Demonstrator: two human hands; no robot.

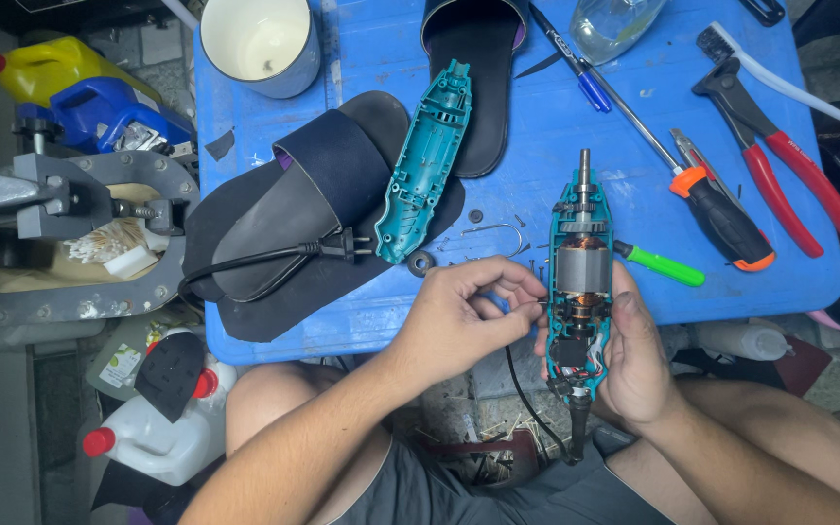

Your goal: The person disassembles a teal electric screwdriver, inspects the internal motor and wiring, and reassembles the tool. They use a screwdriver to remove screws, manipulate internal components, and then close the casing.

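- Over the near edge of the blue table (362, 331), at about five o'clock in the view, the right hand (639, 365) cradles an opened rotary tool (578, 282), its fingers curled closed under the teal lower shell so the motor faces up and the steel shaft points to twelve o'clock.
- At seven o'clock from the tool, the left hand (459, 321) has thumb and forefinger pinched together against the tool's left flank, near the copper windings; whatever small part it grips is too small to make out.
- Doing this well probably means keeping the shell level in the right palm so loose parts stay seated, and working the pinch slowly and squarely, since the wires beside the windings look easy to snag.
- Lying at ten o'clock from the tool, the matching teal cover half (427, 165) rests hollow side up across a dark sandal (313, 209), with the black plug (337, 248) just beside it.
- Small screws and a washer (422, 262) sit scattered between cover and tool; an elbow could probably brush them off.
- Off at two o'clock lie an orange-and-black screwdriver (721, 214), a green-handled tool (663, 264) and red-handled pincers (780, 165); a white mug (257, 44) stands at eleven o'clock.
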